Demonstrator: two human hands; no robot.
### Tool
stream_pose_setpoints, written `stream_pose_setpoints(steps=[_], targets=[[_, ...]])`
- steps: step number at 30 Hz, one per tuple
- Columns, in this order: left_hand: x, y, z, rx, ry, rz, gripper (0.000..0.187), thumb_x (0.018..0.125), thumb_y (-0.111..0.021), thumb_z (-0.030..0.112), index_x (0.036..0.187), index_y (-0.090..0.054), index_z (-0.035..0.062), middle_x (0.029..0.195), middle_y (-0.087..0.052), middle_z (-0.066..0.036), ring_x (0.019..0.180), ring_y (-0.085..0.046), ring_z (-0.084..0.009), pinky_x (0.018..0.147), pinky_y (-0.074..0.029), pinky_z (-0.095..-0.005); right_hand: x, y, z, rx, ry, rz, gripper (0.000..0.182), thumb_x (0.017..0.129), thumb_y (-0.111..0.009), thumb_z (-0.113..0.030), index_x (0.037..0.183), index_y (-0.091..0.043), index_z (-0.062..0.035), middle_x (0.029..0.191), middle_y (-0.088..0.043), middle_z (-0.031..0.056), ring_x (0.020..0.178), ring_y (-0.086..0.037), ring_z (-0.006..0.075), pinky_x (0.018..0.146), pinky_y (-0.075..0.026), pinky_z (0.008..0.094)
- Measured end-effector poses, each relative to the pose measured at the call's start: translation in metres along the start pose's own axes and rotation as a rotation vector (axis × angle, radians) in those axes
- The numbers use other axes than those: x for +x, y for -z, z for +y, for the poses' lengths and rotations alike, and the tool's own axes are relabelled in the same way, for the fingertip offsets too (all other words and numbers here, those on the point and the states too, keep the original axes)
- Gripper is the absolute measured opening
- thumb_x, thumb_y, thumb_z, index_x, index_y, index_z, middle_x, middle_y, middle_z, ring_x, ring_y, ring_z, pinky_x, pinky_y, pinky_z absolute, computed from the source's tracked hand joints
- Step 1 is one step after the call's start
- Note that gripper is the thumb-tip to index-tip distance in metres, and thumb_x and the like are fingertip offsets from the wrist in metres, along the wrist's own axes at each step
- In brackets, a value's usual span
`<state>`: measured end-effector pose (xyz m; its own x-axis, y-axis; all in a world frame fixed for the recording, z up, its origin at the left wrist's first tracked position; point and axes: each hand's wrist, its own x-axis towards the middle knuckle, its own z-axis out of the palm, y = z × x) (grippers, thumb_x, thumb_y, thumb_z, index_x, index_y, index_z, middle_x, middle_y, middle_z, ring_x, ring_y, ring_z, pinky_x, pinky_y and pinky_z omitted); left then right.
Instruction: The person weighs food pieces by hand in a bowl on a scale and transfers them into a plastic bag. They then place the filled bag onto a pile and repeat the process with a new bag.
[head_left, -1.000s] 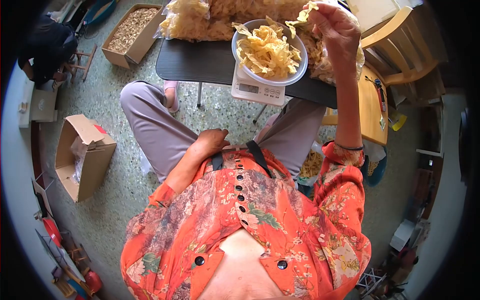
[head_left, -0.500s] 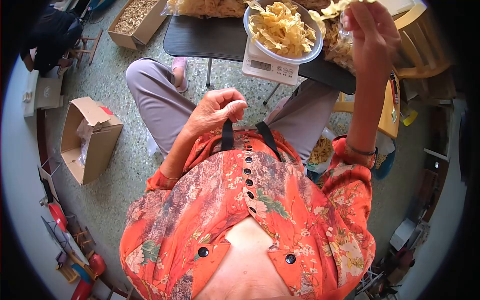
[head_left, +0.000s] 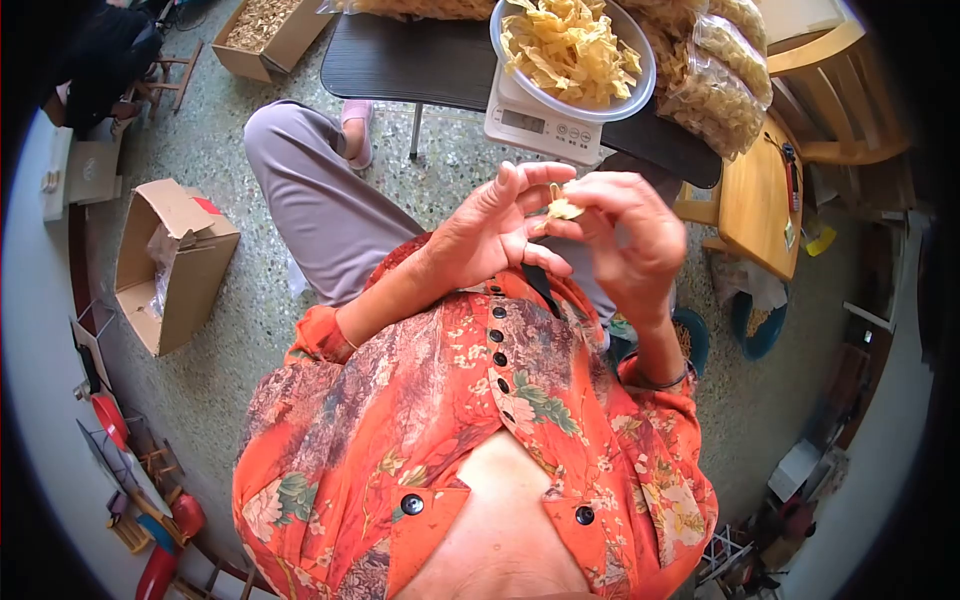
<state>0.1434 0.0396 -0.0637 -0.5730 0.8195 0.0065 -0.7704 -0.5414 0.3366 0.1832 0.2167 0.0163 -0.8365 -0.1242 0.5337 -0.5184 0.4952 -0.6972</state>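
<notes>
In front of my chest, my right hand point(head_left: 632, 235) pinches a small pale yellow dried piece point(head_left: 565, 209) between thumb and fingers. Close beside it, my left hand point(head_left: 490, 225) is open with its fingers spread, palm turned toward the piece. Just beyond both hands, a clear plastic bowl point(head_left: 648, 85) heaped with pale yellow dried strips point(head_left: 570, 50) rests on a white digital scale point(head_left: 545, 128). The scale's display is lit, its digits too blurred to read.
The scale sits at the edge of a dark folding table point(head_left: 400, 60). Filled clear bags point(head_left: 715, 95) lie right of the bowl. Cardboard boxes point(head_left: 195, 290) stand on the floor at left. To the right are a wooden chair point(head_left: 840, 90) and blue basins point(head_left: 755, 335). A person point(head_left: 100, 70) sits far left.
My right hand has come down from the bowl's right side to in front of me, with a small dried piece. My left hand has moved right to meet it, and its curled fingers have spread.
</notes>
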Motion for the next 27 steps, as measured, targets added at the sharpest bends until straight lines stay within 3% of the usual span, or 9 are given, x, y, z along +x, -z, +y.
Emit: stream_pose_setpoints(steps=[1, 3, 6, 9, 13, 15, 21, 24, 27], targets=[[0.000, -0.001, -0.003, 0.003, -0.017, 0.015, 0.077, 0.097, -0.062, 0.056, 0.148, -0.038, 0.0026, 0.137, -0.052, -0.015, 0.119, -0.060, -0.0238, 0.088, -0.062, -0.0430, -0.003, -0.006, 0.002, -0.057, 0.019, 0.009, 0.027, 0.076, -0.076, 0.010, 0.099, -0.072, -0.0032, 0.094, -0.070, 0.0101, 0.084, -0.070, 0.0228, 0.074, -0.058, 0.0313], [-0.002, -0.002, -0.004, 0.058, -0.021, 0.027, 0.075, 0.097, -0.064, 0.054, 0.146, -0.040, 0.0025, 0.135, -0.053, -0.014, 0.119, -0.060, -0.0229, 0.088, -0.061, -0.0411, -0.014, -0.014, 0.003, -0.192, -0.029, -0.002, 0.034, 0.067, -0.080, 0.004, 0.099, -0.074, -0.0066, 0.092, -0.069, 0.0072, 0.085, -0.070, 0.0238, 0.072, -0.058, 0.0318], [-0.003, 0.002, -0.009, 0.121, -0.057, 0.095, 0.068, 0.097, -0.066, 0.051, 0.141, -0.046, 0.0025, 0.129, -0.057, -0.011, 0.112, -0.063, -0.0190, 0.084, -0.060, -0.0341, -0.025, -0.020, 0.017, -0.237, 0.006, -0.080, 0.036, 0.065, -0.081, -0.002, 0.100, -0.074, -0.0074, 0.094, -0.070, 0.0068, 0.086, -0.070, 0.0248, 0.071, -0.058, 0.0327], [-0.005, 0.000, -0.009, 0.172, -0.042, 0.165, 0.055, 0.101, -0.063, 0.046, 0.134, -0.051, 0.0035, 0.114, -0.062, -0.007, 0.087, -0.063, -0.0136, 0.070, -0.055, -0.0281, -0.021, -0.021, 0.018, -0.322, 0.110, -0.125, 0.033, 0.069, -0.077, -0.006, 0.102, -0.072, -0.0054, 0.095, -0.070, 0.0067, 0.083, -0.069, 0.0261, 0.069, -0.058, 0.0350], [-0.002, 0.008, -0.011, 0.196, -0.044, 0.182, 0.057, 0.101, -0.063, 0.047, 0.135, -0.049, 0.0034, 0.113, -0.062, -0.009, 0.092, -0.064, -0.0164, 0.077, -0.056, -0.0329, -0.022, -0.025, 0.021, -0.338, 0.136, -0.142, 0.026, 0.074, -0.072, -0.003, 0.100, -0.069, -0.0036, 0.095, -0.070, 0.0079, 0.082, -0.069, 0.0272, 0.069, -0.057, 0.0369], [0.000, 0.005, -0.013, 0.137, -0.057, 0.286, 0.040, 0.104, -0.060, 0.038, 0.125, -0.056, 0.0049, 0.101, -0.063, -0.004, 0.080, -0.061, -0.0124, 0.065, -0.052, -0.0273, -0.022, -0.027, 0.023, -0.325, 0.137, -0.116, 0.024, 0.075, -0.072, -0.002, 0.098, -0.068, -0.0040, 0.094, -0.069, 0.0085, 0.082, -0.068, 0.0278, 0.068, -0.057, 0.0373], [-0.001, 0.013, -0.006, 0.068, -0.058, 0.339, 0.022, 0.103, -0.065, 0.027, 0.110, -0.060, 0.0075, 0.094, -0.067, -0.006, 0.072, -0.061, -0.0118, 0.056, -0.049, -0.0252, 0.000, -0.009, 0.010, -0.110, -0.008, -0.031, 0.021, 0.073, -0.081, 0.002, 0.082, -0.064, -0.0060, 0.083, -0.065, 0.0083, 0.073, -0.064, 0.0254, 0.062, -0.054, 0.0351], [-0.006, 0.020, -0.002, 0.131, -0.030, 0.353, 0.017, 0.102, -0.066, 0.023, 0.108, -0.059, 0.0088, 0.095, -0.067, -0.007, 0.071, -0.062, -0.0118, 0.052, -0.048, -0.0219, 0.029, 0.012, 0.012, -0.289, -0.043, 0.155, 0.019, 0.078, -0.084, -0.002, 0.085, -0.067, -0.0062, 0.081, -0.064, 0.0068, 0.065, -0.059, 0.0178, 0.056, -0.049, 0.0306], [-0.008, 0.025, -0.004, 0.116, -0.010, 0.334, 0.018, 0.101, -0.067, 0.022, 0.109, -0.059, 0.0082, 0.096, -0.068, -0.009, 0.071, -0.062, -0.0121, 0.050, -0.047, -0.0214, 0.054, 0.023, 0.033, -0.424, 0.032, 0.200, 0.016, 0.081, -0.081, -0.003, 0.094, -0.072, -0.0059, 0.084, -0.066, 0.0067, 0.066, -0.062, 0.0184, 0.059, -0.051, 0.0307]])
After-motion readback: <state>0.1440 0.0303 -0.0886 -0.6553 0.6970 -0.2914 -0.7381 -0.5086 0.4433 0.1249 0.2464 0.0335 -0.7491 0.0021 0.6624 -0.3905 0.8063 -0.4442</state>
